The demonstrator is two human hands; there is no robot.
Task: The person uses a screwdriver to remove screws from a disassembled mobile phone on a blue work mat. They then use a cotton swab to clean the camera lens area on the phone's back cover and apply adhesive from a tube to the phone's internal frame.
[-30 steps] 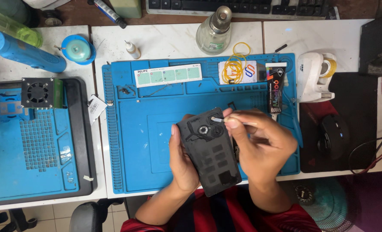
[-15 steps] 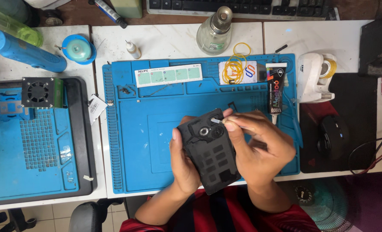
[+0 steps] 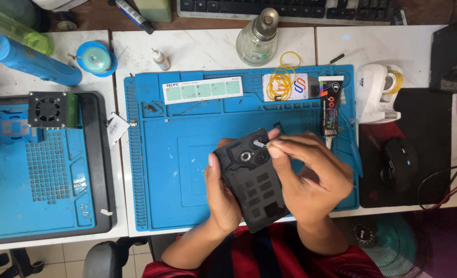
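Note:
My left hand [image 3: 220, 193] grips a black phone back cover [image 3: 253, 183] by its left edge, inner side up, tilted above the blue work mat [image 3: 172, 170]. Round camera openings show near the cover's upper end. My right hand [image 3: 310, 177] wraps the cover's right side, and its thumb and forefinger pinch a small pale strip [image 3: 260, 144] at the upper corner by the camera openings. What the strip is made of I cannot tell.
On the mat's far edge lie a white label card [image 3: 202, 90], yellow rubber bands [image 3: 282, 81] and a black glue tube [image 3: 330, 112]. A glass bottle [image 3: 257, 38], tape dispenser [image 3: 377, 92], mouse [image 3: 399, 163] and a left tray with a small fan [image 3: 48, 109] surround it.
The cover and both hands have shifted slightly; the right fingertips stay at the upper corner, still pinching the small strip.

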